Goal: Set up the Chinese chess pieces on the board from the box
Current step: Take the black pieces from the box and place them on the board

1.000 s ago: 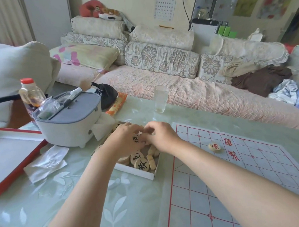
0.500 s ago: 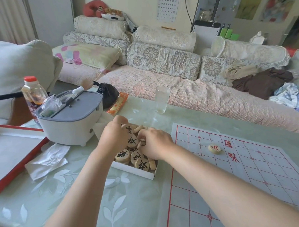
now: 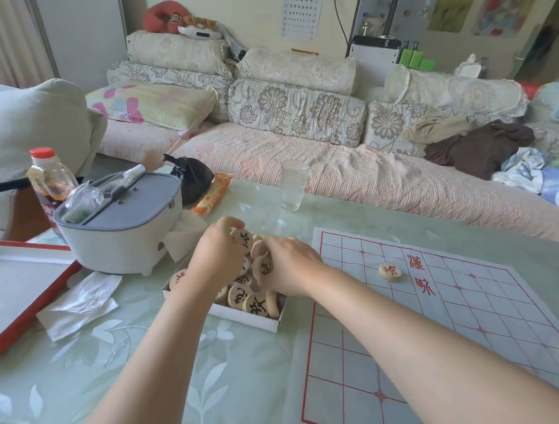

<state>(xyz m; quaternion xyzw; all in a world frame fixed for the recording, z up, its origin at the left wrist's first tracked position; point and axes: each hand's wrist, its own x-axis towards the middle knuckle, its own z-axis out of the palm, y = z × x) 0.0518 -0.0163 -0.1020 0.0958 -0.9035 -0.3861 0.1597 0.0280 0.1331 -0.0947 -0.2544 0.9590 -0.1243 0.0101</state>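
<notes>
Centrally in the frame, both hands are sunk into the white box (image 3: pixel 244 316) of wooden pieces (image 3: pixel 247 297), which is set on the surface (image 3: pixel 118 363) just left of the board (image 3: pixel 436 317). The grip of the left hand (image 3: pixel 221 257) is curled round a black-marked piece (image 3: pixel 243 240) at the box's far end. The grip of the right hand (image 3: pixel 292 270) is pinched on a tilted piece (image 3: pixel 264 266) just beside it. A red-marked piece (image 3: pixel 390 272) is laid on the board, right of centre.
</notes>
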